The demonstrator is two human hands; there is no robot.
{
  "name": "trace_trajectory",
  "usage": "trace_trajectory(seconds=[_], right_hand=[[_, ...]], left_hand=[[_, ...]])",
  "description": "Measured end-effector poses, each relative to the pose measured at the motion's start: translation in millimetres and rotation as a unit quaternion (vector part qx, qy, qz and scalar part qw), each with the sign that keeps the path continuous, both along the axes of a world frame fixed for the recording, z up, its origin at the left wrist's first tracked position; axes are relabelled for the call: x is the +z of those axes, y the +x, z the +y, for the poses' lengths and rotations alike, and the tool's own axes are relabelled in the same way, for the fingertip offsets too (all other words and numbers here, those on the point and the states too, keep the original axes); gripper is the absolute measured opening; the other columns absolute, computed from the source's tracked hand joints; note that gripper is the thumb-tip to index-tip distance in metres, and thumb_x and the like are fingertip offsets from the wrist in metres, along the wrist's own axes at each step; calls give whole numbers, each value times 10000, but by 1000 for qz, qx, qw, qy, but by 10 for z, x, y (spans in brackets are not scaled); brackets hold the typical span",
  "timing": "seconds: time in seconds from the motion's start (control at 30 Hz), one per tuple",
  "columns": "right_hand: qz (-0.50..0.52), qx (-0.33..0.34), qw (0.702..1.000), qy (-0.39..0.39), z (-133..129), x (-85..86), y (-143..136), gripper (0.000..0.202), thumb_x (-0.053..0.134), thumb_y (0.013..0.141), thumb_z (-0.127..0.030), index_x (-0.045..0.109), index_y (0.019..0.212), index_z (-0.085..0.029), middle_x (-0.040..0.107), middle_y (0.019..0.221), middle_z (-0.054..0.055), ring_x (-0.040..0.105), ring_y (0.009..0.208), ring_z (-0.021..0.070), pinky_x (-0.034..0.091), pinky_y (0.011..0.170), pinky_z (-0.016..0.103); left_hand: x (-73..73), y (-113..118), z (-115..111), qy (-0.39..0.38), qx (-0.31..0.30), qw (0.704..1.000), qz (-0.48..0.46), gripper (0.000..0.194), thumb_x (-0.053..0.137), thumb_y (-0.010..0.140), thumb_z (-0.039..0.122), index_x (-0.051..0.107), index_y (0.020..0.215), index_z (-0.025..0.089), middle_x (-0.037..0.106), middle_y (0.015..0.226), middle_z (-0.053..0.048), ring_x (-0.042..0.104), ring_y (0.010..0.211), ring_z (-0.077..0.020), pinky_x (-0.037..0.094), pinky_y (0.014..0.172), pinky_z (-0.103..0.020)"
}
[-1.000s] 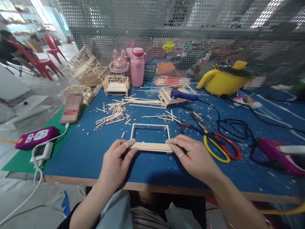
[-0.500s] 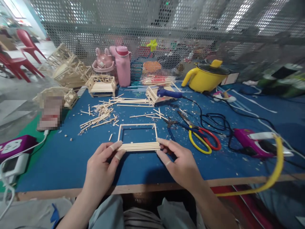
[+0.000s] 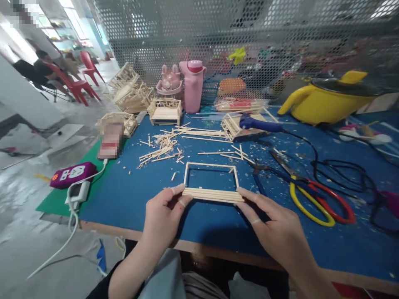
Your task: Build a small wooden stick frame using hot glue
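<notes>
Between my two hands is a small rectangular frame of thin wooden sticks (image 3: 213, 195), with several sticks side by side along its near edge. My left hand (image 3: 163, 211) pinches the left end of this row between thumb and fingers. At the right end, my right hand (image 3: 274, 220) has the same pinch. Pale bands circle some fingers. The frame's far bar (image 3: 212, 165) lies toward the blue tabletop, a small scrap near its right corner. Loose wooden sticks (image 3: 165, 146) lie in a pile beyond the frame.
Right of the frame lie pliers (image 3: 257, 168) and red-and-yellow scissors (image 3: 311, 203). A blue glue gun (image 3: 260, 124) rests on a small stick-built piece. Behind are a toy wooden bed (image 3: 166, 113), a pink bottle (image 3: 193, 87) and a yellow pot (image 3: 327, 104). A phone (image 3: 110, 141) stands left.
The camera view has turned to the left, so the table's things appear farther right. Both hands keep their pinch on the stick frame, with hardly any movement against the table.
</notes>
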State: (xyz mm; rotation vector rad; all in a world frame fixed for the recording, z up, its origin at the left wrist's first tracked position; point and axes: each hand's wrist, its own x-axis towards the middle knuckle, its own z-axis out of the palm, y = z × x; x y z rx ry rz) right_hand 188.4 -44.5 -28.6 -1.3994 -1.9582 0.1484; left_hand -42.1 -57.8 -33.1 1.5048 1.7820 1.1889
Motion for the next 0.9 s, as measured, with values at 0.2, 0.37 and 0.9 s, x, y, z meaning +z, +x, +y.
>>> trace_trajectory(seconds=[0.2,0.37,0.9], right_hand=[[25,16,1000,5,-10,-11,-12,220,572,855,-266,695,1028,-208,740,958,58,703,854,209,580,776,312],[41,27,999,-3,-8,-12,-16,202,566,859,-251,688,1017,-219,740,940,54,699,835,199,573,777,317],[70,18,995,-65,-5,27,-21,204,585,834,-211,699,1000,-175,739,933,50,690,841,164,550,778,249]], left_hand=[[19,7,2,-6,22,999,-32,233,687,742,341,715,919,190,751,797,-23,698,724,-182,567,696,-302],[37,13,1,-26,13,997,-75,229,695,725,345,688,882,178,730,717,-6,684,658,-155,566,646,-267],[56,220,-141,202,-126,902,360,507,498,871,208,391,1364,154,320,1497,-150,186,1413,-322,234,1106,-519]])
